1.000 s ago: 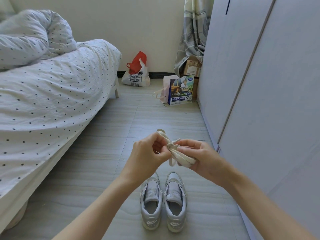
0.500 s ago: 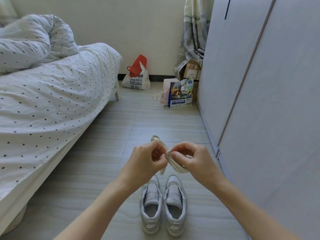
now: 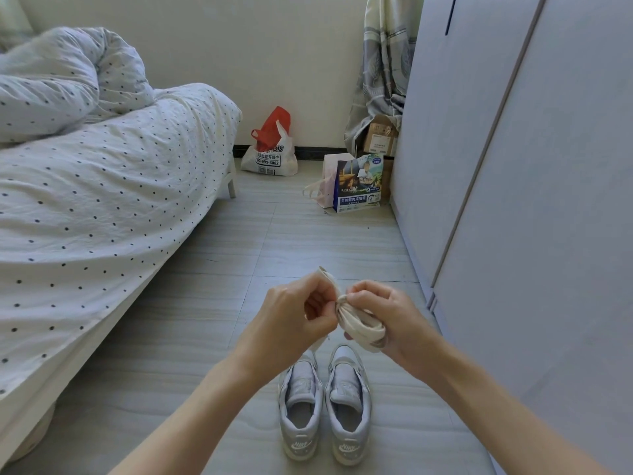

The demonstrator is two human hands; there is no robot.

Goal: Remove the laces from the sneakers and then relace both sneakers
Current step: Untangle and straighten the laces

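Cream laces [image 3: 359, 323], pale grey sneakers [image 3: 323, 402], white bedding [image 3: 102, 200] with dark dots, red bag [image 3: 274, 126].

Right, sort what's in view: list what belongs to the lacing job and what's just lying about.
Job: bundled laces, held in left hand and right hand; left sneaker; right sneaker.

Lying about: bed, red-and-white bag, printed box, cardboard box, wardrobe.

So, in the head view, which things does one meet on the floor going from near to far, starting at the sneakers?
Sneakers → hands holding the bundled laces above the floor → printed paper bag → white plastic bag with red handles → cardboard boxes beside the curtain.
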